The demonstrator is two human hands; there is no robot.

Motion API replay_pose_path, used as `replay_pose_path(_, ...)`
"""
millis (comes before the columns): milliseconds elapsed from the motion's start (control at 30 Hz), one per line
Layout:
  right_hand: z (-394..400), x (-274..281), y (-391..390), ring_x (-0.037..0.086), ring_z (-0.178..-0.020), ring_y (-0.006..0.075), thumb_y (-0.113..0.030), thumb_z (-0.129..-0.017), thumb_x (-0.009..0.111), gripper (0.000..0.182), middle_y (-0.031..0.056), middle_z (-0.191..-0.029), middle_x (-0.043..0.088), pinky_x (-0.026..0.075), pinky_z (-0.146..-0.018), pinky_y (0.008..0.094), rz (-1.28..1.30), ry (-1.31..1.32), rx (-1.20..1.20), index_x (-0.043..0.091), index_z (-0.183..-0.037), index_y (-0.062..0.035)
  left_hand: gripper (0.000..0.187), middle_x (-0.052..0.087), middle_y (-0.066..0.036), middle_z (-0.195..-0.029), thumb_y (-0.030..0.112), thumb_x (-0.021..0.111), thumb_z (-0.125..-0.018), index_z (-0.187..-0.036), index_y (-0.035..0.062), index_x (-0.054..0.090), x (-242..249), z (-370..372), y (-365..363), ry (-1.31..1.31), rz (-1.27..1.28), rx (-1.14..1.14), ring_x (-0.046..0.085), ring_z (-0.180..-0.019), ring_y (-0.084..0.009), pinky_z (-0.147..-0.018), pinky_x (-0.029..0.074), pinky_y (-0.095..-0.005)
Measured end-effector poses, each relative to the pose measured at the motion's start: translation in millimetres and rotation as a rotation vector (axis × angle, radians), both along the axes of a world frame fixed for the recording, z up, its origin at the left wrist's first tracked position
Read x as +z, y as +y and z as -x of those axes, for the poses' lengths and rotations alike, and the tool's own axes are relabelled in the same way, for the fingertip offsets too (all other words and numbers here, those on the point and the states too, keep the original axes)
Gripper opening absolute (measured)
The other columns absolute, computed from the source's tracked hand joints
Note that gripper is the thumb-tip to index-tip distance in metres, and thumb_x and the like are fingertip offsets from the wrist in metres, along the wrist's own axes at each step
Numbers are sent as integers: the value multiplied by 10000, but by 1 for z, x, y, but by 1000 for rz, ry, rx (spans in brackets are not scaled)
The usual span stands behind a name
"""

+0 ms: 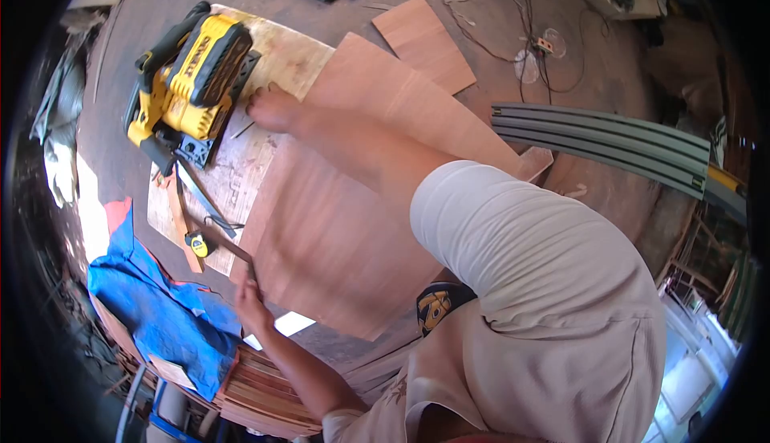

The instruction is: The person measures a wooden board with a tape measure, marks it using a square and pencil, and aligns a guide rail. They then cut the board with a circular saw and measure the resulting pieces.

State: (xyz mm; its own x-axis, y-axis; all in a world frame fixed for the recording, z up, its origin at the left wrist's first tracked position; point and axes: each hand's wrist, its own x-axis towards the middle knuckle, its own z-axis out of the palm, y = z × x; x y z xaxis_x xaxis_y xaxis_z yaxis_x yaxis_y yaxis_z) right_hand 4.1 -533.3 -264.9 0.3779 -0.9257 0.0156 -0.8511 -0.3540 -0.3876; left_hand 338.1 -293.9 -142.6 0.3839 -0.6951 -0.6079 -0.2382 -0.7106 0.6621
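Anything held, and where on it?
Left hand seems to hold a slim brown strip by its near end. Right hand has a thin dark stick beside it; grip can't be told.

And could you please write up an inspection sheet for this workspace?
Surface: pale wooden board, stained and marked.
Job's things: large reddish-brown wood sheet beside the DeWalt power tool, which rests on the board.
Clutter: yellow-and-black tape measure and thin strips near the board's lower end.
Grippers: bare hands; left hand at the end of a brown strip, right hand low over the board by a thin dark item; both grips unclear.
Cables: thin cables tangled on the ground, away from the hands.
Surroundings: blue tarp, grey grooved lengths, stacked boards.
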Motion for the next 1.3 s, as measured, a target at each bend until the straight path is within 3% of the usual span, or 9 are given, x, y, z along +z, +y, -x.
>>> replay_pose_path(167,36,41,89,591,-877,306,-150,-883,555,172,142,-943,618,476,-741,406,-221,-808,-400,530,-1020,-49,490,609,-117,-1028,151,613,-870,-1310,-15,476,17,91,87,656,-140,289,580,-775,-188,-582,462,-266)
replay_pose_path(367,122,32,314,537,-678,123,-329,-917,629,323,36,-827,598,450,-585,326,-490,-1136,-656,592,-1049,-37,527,557,-104,-1016,181,568,-898,-1325,-77,395,-26,218,85,1182,-326,59,543,-833,-188,-601,462,-246)
replay_pose_path(433,145,79,365,514,-611,87,-278,-944,597,284,-6,-778,588,411,-531,249,-931,-1452,-897,606,-1082,-29,533,566,-107,-1029,160,550,-911,-1355,-74,371,-33,269,82,1104,-410,-42,555,-839,-186,-620,475,-250)
replay_pose_path(633,164,47,449,555,-699,109,-252,-942,594,321,-7,-818,583,467,-641,266,-561,-1531,-1336,599,-1127,10,374,609,-124,-1051,95,502,-937,-1281,-54,505,-75,359,112,846,-561,-489,593,-837,-194,-694,508,-295)
replay_pose_path(700,193,61,464,589,-692,140,-246,-931,603,305,13,-787,604,476,-621,308,-500,-1375,-1370,608,-1076,21,304,623,-111,-1051,85,531,-930,-1209,-28,579,-93,368,110,334,9,-1305,609,-862,-199,-754,514,-306)
replay_pose_path(767,238,103,467,623,-725,165,-245,-919,614,289,42,-759,622,486,-640,334,-701,-907,-1347,619,-1074,-1,332,600,-148,-1124,130,617,-888,-1191,-3,591,-95,381,96,169,331,-1325,581,-1015,-284,-884,479,-363)
replay_pose_path(867,247,72,469,629,-710,174,-234,-912,624,279,62,-733,623,485,-625,329,-777,-1055,-1351,622,-1123,-52,655,430,-273,-1346,285,750,-793,-1333,36,477,-101,400,61,-279,741,-1304,422,-1259,-407,-1006,391,-448)
replay_pose_path(1067,244,33,489,601,-631,187,-230,-888,651,341,61,-711,623,467,-589,322,-540,-1290,-1370,598,-1191,-84,1226,71,-336,-1517,668,754,-612,-1503,75,155,-92,459,43,-870,315,-1593,102,-1397,-516,-1066,210,-640)
replay_pose_path(1300,251,10,497,510,-621,80,-150,-898,583,551,3,-738,581,442,-576,279,-473,-1567,-1478,419,-1424,-129,1322,-101,-329,-1520,699,734,-613,-1513,75,-5,-105,456,36,-798,135,-1587,-81,-1399,-526,-1070,121,-676)
